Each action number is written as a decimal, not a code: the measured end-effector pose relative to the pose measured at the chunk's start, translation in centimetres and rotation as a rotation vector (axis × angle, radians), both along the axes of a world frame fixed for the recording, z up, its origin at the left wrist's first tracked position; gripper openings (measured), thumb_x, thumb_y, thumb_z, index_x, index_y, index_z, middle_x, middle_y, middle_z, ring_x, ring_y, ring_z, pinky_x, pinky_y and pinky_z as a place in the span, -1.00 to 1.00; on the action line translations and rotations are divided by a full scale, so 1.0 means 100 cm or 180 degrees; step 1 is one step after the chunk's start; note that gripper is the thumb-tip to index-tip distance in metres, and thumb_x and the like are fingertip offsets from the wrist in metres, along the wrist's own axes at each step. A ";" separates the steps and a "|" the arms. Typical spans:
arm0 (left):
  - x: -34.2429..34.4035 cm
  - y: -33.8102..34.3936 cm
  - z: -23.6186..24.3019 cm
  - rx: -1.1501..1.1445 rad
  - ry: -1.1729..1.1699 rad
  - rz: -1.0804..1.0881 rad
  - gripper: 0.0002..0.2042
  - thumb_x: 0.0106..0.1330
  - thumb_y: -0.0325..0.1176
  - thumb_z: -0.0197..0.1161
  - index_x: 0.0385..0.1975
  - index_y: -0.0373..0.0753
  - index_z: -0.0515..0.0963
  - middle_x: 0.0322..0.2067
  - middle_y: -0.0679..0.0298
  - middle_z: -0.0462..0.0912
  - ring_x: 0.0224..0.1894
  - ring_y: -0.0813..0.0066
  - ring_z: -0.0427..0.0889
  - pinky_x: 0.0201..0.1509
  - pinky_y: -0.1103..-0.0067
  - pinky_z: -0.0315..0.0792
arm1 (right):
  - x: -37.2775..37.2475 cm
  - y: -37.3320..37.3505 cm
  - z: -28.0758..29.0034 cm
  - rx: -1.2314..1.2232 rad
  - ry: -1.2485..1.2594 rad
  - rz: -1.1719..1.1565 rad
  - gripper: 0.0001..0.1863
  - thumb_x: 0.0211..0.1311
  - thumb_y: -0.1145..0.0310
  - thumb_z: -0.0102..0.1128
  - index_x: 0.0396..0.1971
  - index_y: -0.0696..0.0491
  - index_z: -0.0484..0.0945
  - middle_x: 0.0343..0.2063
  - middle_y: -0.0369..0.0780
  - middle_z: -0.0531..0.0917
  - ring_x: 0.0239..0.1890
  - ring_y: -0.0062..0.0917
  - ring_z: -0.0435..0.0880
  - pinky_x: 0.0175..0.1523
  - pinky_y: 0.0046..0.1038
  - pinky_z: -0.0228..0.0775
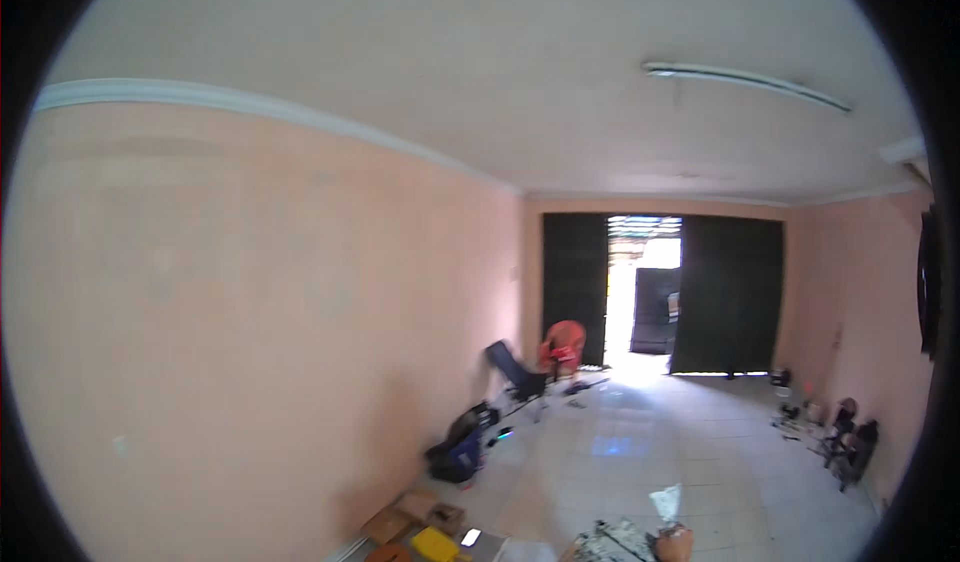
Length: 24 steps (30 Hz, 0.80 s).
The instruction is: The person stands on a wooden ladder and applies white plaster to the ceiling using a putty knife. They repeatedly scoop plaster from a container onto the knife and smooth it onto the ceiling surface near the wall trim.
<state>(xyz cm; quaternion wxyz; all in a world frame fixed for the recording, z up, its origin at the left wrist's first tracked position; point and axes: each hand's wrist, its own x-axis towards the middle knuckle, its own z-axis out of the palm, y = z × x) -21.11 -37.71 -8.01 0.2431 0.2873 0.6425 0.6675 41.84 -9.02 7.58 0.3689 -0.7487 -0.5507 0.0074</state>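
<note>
At the lower edge, right of centre, my right hand (675,543) shows only in part, small and blurred, with its fingers closed. A pale, thin, crumpled piece (665,503) rises from it, and the hand seems to grip its lower end. Just left of this hand lies a grey and white mottled heap (612,542), cut off by the picture's edge; its kind is too blurred to name. My left hand is out of the picture.
Open cardboard boxes (386,525), a yellow item (434,544) and a lit phone-like rectangle (471,538) are at the lower left. Bags (463,449), a dark chair (515,370) and a red chair (564,344) line the left wall. Dark doors (730,297) stand partly open; equipment (850,442) sits right.
</note>
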 end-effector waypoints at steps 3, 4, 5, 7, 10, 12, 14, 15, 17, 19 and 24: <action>-0.016 0.042 -0.051 0.0914 -0.1169 -0.0514 -0.68 0.31 -0.37 0.14 0.06 -0.23 0.41 -0.22 0.24 0.51 -0.26 0.49 0.47 -0.22 0.56 0.44 | 0.021 0.017 -0.029 -0.0096 -0.0479 -0.0157 -0.56 0.10 0.08 0.15 -0.35 0.22 0.58 -0.42 0.03 0.67 -0.30 -0.04 0.64 -0.13 -0.13 0.48; -0.014 0.040 -0.055 0.0893 -0.1435 -0.0223 -0.73 0.32 -0.38 0.12 -0.01 -0.24 0.44 -0.32 0.27 0.49 -0.35 0.50 0.45 -0.30 0.56 0.41 | 0.002 0.007 -0.003 -0.0407 -0.0423 -0.0025 -0.57 0.17 0.06 0.07 -0.31 0.19 0.60 -0.35 0.03 0.67 -0.23 -0.08 0.65 -0.08 -0.16 0.48; -0.010 0.034 -0.061 0.0891 -0.1709 0.0092 -0.79 0.33 -0.38 0.11 -0.08 -0.26 0.46 -0.41 0.30 0.47 -0.43 0.52 0.43 -0.38 0.57 0.39 | -0.022 -0.017 0.036 -0.0460 -0.0406 0.0297 -0.48 0.14 -0.04 0.13 -0.18 0.17 0.57 -0.26 0.08 0.64 -0.20 -0.07 0.66 -0.07 -0.12 0.49; 0.001 0.050 -0.069 0.0792 -0.2292 0.0464 -0.86 0.34 -0.38 0.08 -0.22 -0.29 0.51 -0.61 0.36 0.42 -0.60 0.54 0.39 -0.54 0.58 0.35 | -0.011 -0.033 0.040 -0.0333 -0.0565 0.0431 -0.44 0.16 -0.08 0.11 -0.13 0.15 0.57 -0.20 0.09 0.63 -0.15 -0.08 0.66 -0.04 -0.12 0.48; 0.033 0.080 -0.011 0.0730 -0.2316 0.0244 -0.90 0.34 -0.42 0.09 -0.20 -0.23 0.42 -0.60 0.38 0.37 -0.59 0.55 0.37 -0.55 0.59 0.36 | 0.035 -0.010 -0.010 -0.0296 -0.0921 0.0189 -0.53 0.27 0.02 -0.08 -0.26 0.12 0.63 -0.22 -0.01 0.67 -0.12 -0.13 0.64 0.03 -0.20 0.45; 0.014 0.077 -0.034 0.0820 -0.2189 0.0074 -0.90 0.35 -0.43 0.08 -0.19 -0.21 0.43 -0.60 0.38 0.39 -0.59 0.56 0.39 -0.56 0.60 0.35 | 0.016 -0.004 -0.010 -0.0554 -0.0682 0.0348 -0.49 0.30 -0.03 -0.12 -0.21 0.10 0.63 -0.17 -0.04 0.66 -0.07 -0.14 0.62 0.09 -0.21 0.43; 0.002 0.090 -0.047 0.0875 -0.2152 0.0021 -0.89 0.34 -0.44 0.09 -0.18 -0.22 0.44 -0.59 0.38 0.40 -0.60 0.56 0.39 -0.58 0.61 0.33 | -0.001 -0.008 0.017 -0.0667 -0.0443 0.0438 -0.44 0.29 -0.09 -0.13 -0.18 0.11 0.63 -0.13 -0.02 0.65 -0.04 -0.12 0.61 0.13 -0.21 0.41; -0.001 0.095 -0.055 0.0832 -0.2141 0.0068 -0.87 0.33 -0.45 0.09 -0.17 -0.25 0.45 -0.59 0.38 0.40 -0.61 0.57 0.38 -0.59 0.62 0.31 | -0.009 -0.017 0.030 -0.0822 -0.0352 0.0489 -0.42 0.29 -0.12 -0.13 -0.17 0.12 0.62 -0.11 0.00 0.64 -0.03 -0.10 0.60 0.15 -0.20 0.40; 0.017 0.134 -0.057 0.0943 -0.2081 -0.0259 -0.90 0.32 -0.45 0.11 -0.22 -0.24 0.45 -0.59 0.37 0.41 -0.63 0.56 0.36 -0.60 0.62 0.29 | 0.017 -0.014 0.002 -0.0518 -0.0567 0.0220 -0.39 0.29 -0.14 -0.13 -0.16 0.14 0.61 -0.11 0.04 0.63 -0.02 -0.05 0.59 0.16 -0.18 0.40; 0.021 0.139 -0.050 0.0966 -0.2137 -0.0117 -0.93 0.31 -0.45 0.12 -0.26 -0.25 0.45 -0.58 0.36 0.43 -0.64 0.55 0.35 -0.61 0.62 0.28 | 0.002 -0.026 0.022 -0.0780 -0.0170 0.0276 -0.38 0.29 -0.14 -0.13 -0.14 0.17 0.60 -0.12 0.06 0.63 -0.02 -0.02 0.58 0.14 -0.15 0.41; 0.033 0.165 -0.065 0.0903 -0.2194 -0.0305 -0.91 0.31 -0.44 0.13 -0.25 -0.26 0.45 -0.58 0.36 0.43 -0.64 0.54 0.35 -0.61 0.62 0.28 | -0.001 -0.016 0.024 -0.0603 -0.0414 0.0349 -0.41 0.30 -0.10 -0.13 -0.21 0.16 0.61 -0.15 0.05 0.64 -0.06 -0.05 0.61 0.09 -0.11 0.43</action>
